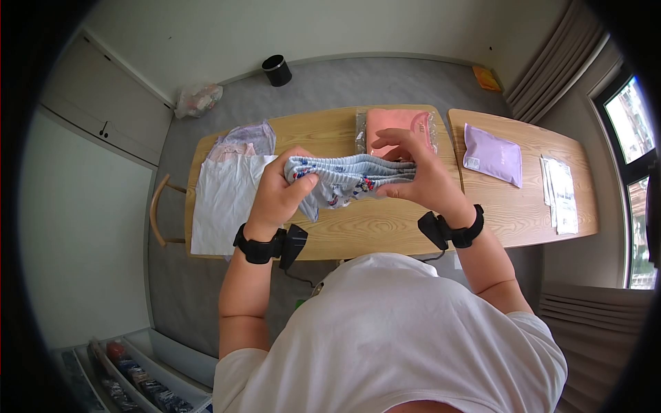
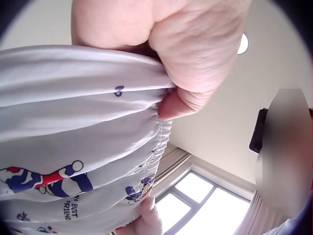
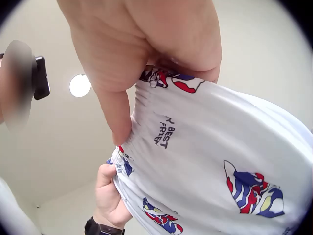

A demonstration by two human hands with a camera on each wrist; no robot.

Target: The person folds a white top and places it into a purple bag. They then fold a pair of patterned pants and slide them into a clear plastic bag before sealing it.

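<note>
A pale garment with a gathered elastic waistband (image 1: pixel 358 165) and a red-and-blue cartoon print is held up over the table. My left hand (image 1: pixel 275 193) grips its left end, thumb pressed over the waistband. At the other end my right hand (image 1: pixel 430 175) holds the band, its thumb along the near side and a finger arched above. In the left wrist view the cloth (image 2: pixel 73 127) hangs in soft folds below the gathered edge. The right wrist view shows lettering and cartoon figures on the fabric (image 3: pixel 205 142), with the right fingertips partly hidden behind it.
White cloth (image 1: pixel 224 199) and a lilac bag (image 1: pixel 251 135) lie at the table's left. A pink packet (image 1: pixel 385 120) in clear plastic lies behind the right hand. On the right-hand table are a purple pouch (image 1: pixel 492 155) and white packets (image 1: pixel 561 196). A chair (image 1: pixel 160 210) stands left.
</note>
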